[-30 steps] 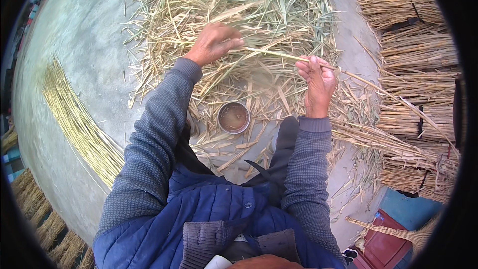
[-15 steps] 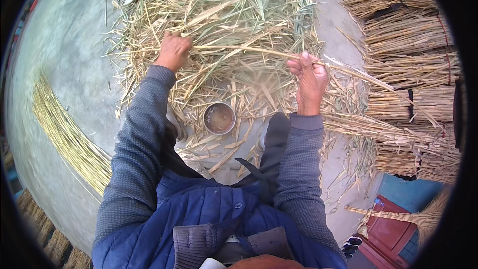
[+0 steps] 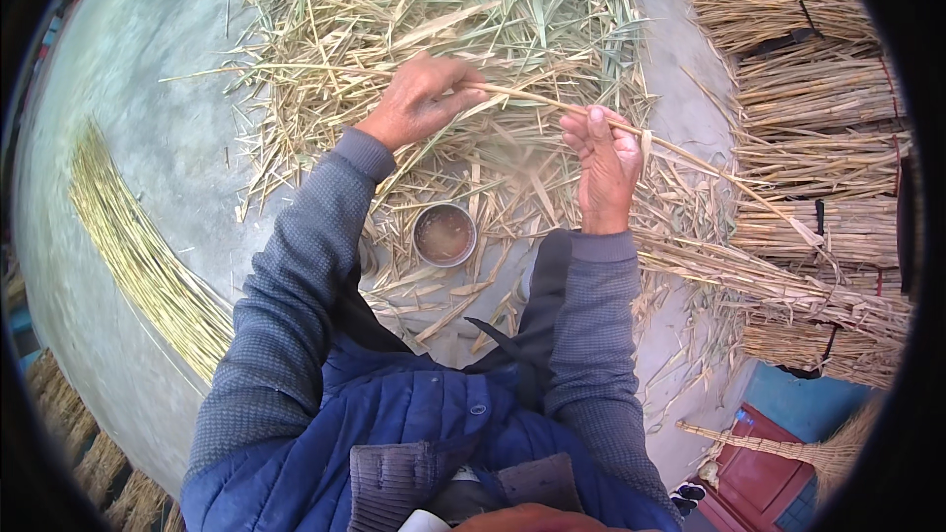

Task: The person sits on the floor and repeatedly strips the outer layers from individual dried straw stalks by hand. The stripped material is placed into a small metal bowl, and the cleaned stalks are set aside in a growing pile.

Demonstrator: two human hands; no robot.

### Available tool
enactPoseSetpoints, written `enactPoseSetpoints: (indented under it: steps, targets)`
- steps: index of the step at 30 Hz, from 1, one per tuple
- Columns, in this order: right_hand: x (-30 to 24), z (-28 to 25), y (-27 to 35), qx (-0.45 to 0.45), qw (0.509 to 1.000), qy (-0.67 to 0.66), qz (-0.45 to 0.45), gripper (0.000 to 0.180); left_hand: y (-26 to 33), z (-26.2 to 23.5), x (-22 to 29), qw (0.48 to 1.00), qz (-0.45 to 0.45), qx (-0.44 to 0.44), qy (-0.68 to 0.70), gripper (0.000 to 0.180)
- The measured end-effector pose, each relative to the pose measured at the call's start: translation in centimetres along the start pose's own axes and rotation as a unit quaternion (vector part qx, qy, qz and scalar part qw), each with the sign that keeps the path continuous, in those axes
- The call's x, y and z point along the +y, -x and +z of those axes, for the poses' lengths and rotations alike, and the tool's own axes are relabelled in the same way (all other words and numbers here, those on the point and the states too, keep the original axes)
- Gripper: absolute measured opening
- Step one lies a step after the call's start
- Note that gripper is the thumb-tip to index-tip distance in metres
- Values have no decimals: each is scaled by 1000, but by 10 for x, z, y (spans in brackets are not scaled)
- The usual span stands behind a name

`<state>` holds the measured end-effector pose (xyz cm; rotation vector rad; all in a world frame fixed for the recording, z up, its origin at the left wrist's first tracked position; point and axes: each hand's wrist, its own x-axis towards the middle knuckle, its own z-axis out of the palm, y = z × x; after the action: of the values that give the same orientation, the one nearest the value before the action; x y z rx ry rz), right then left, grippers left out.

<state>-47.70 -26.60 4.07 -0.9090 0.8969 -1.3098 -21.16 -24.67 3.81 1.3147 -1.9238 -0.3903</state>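
A long, thin reed stalk stretches across in front of me, over a heap of dry and greenish leaf strips. My left hand is closed round it, thumb and fingers pointing right. Farther right, my right hand pinches the same stalk between thumb and fingers, palm turned up. Its thin end runs out past my left hand to the left. Beyond the right hand the stalk slopes down toward the bundles, with a dry leaf strip hanging by the fingers.
A round metal bowl of brownish liquid stands between my feet. On the left floor lies a sheaf of peeled yellow-green stalks. Tied reed bundles are stacked at the right, with loose stalks below. A broom rests near a red object.
My left hand has moved right along the stalk, closer to my right hand. The right hand stays nearly in place, still pinching the stalk.
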Motion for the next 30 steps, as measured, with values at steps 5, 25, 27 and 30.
enactPoseSetpoints:
  steps: [5,25,27,30]
  targets:
    - [9,10,5,-5,1000,23,16,32,-5,19,5,994,74,58,-55,22]
    - [7,-10,-4,40,995,32,82,28,8,-16,-25,998,-50,-37,6,24]
    - [5,-9,-4,45,994,43,86,28,10,-13,-24,991,-108,-40,70,21]
    - [2,-7,-3,39,994,41,95,31,13,-11,-22,961,-213,-39,175,17]
